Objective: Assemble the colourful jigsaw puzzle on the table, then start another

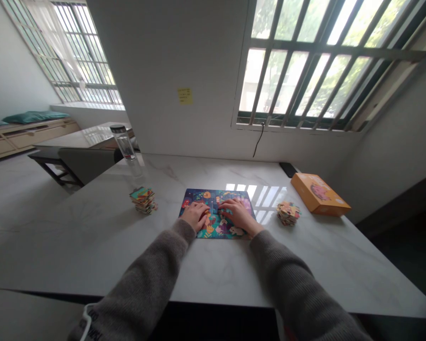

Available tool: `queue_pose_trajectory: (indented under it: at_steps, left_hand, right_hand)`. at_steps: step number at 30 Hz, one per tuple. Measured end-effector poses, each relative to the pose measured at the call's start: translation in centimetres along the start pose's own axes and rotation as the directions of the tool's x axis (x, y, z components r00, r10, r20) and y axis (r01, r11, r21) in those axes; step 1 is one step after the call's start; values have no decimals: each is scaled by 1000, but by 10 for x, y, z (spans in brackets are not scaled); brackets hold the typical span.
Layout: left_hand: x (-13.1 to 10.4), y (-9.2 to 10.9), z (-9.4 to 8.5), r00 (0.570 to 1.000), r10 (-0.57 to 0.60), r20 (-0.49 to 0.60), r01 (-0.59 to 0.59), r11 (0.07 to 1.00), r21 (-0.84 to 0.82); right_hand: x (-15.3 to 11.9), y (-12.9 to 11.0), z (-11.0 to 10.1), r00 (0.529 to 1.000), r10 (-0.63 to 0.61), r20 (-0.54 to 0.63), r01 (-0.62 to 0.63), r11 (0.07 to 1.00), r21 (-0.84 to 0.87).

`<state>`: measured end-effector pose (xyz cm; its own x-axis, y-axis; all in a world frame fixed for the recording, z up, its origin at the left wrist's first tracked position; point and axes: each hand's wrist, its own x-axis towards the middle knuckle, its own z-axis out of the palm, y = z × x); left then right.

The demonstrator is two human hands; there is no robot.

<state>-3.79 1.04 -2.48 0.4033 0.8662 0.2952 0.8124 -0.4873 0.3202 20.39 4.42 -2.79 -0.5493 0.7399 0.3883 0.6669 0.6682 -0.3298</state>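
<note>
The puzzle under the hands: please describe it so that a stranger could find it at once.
Start from the white table. Near its middle, the left hand and right hand rest on the puzzle, a colourful rectangle. It lies flat, unlike the left pile and right pile of pieces.

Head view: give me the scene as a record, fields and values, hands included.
surface: pale table
center: colorful puzzle, flat
left hand: on puzzle, fingers curled; grip unclear
right hand: on puzzle, fingers curled; grip unclear
left stack: thin pieces, left of puzzle
right stack: thin pieces, between puzzle and box
box: orange, at far right
bottle: clear, dark lid, upright, far left
note: yellow, on wall
</note>
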Motion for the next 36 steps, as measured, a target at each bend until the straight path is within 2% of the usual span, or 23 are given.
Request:
queue_pose_trajectory:
  at_steps: [6,13,21,26,29,32,36]
  left_hand:
    - [-5,12,4,997,34,68,-38,998,52]
    - [-6,18,4,999,32,36,-32,999,-3]
    - [-17,21,-5,990,91,111,-95,995,35]
    - [-40,20,-9,979,147,140,-157,986,60]
    - [-62,25,-8,979,172,111,-181,981,76]
    - [-86,32,-7,990,133,45,-138,983,123]
    - [-111,41,-7,997,83,1,-82,984,158]
  right_hand:
    - [0,-3,0,1000,8,30,-6,998,-63]
    - [-6,-17,-4,998,5,60,1,995,-100]
    - [-32,-38,-13,994,14,104,-6,997,-73]
    - [-68,-53,-27,990,14,140,-9,999,-42]
    - [-91,-63,-32,991,29,129,-24,999,-43]
    - [-112,-72,-36,990,71,120,-59,993,-103]
    - [-135,-79,-36,987,156,32,-146,967,-208]
